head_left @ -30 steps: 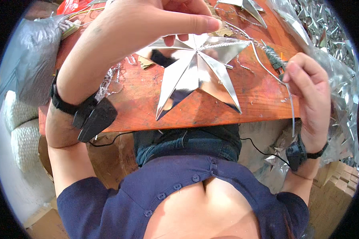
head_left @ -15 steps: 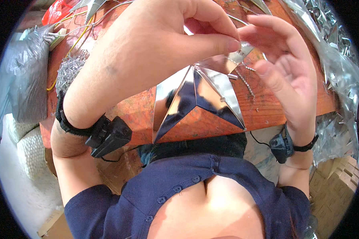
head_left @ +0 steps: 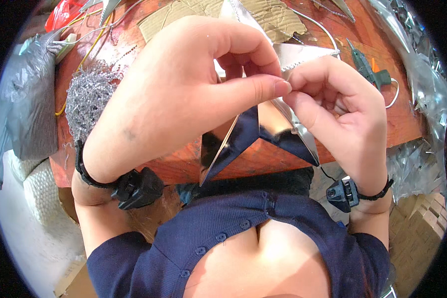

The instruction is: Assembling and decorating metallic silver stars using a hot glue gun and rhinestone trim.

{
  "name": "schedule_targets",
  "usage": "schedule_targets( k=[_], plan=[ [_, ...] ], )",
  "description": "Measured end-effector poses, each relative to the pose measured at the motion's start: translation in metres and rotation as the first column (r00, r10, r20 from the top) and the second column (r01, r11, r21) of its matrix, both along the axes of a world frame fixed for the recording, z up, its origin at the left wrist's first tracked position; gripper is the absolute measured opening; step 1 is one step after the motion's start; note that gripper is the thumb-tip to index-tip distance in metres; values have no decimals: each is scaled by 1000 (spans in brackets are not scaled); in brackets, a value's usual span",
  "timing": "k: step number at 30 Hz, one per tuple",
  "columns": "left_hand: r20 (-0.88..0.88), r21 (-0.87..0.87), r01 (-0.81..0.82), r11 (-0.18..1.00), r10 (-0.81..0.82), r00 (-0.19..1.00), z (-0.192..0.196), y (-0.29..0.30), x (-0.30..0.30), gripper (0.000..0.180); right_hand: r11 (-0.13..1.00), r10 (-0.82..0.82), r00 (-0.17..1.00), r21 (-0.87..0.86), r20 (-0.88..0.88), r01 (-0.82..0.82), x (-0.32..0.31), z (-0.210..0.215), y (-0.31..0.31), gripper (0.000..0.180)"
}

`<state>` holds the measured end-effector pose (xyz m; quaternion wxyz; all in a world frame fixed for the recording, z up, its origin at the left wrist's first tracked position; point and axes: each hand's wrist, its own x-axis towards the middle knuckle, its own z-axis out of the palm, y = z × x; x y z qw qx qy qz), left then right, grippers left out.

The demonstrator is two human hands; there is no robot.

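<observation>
A shiny silver foil star [head_left: 263,134] is lifted close to my face, above the orange-red table [head_left: 402,124]. My left hand [head_left: 184,94] grips its upper part, thumb pressed to fingers over one point. My right hand [head_left: 337,114] pinches the star's edge right beside the left thumb tip; whether a thin wire is between the fingers is hidden. Two lower points of the star hang down toward my body. Both wrists carry black strapped devices.
A tangle of silver tinsel [head_left: 87,94] lies at the table's left, next to a grey plastic bag [head_left: 22,114]. A green glue gun [head_left: 370,69] rests at the right. Cardboard [head_left: 193,12] and more silver star pieces lie at the back; crumpled foil [head_left: 422,59] lines the right side.
The star came up off the table toward my face. My right hand moved from the table's right edge to the star and now pinches it beside the left thumb.
</observation>
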<state>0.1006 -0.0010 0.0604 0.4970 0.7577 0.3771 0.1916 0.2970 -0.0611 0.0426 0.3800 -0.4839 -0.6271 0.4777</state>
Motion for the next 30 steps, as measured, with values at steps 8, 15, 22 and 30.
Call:
schedule_targets(
  k=[8,15,22,30],
  plan=[
    [-18,95,31,995,-29,999,-7,3,-2,10,988,-15,996,-153,83,28,-9,1,3,10],
    [-54,36,-182,983,183,982,5,-14,5,10,990,-29,998,-138,54,36,-10,0,4,11],
    [-11,709,60,703,-74,997,-22,-12,-24,17,993,-53,995,-96,86,62,-10,-5,4,10],
    [-145,843,158,514,-65,987,-39,-24,-28,50,992,-128,992,8,-6,128,-23,-10,-2,10]
  ],
)
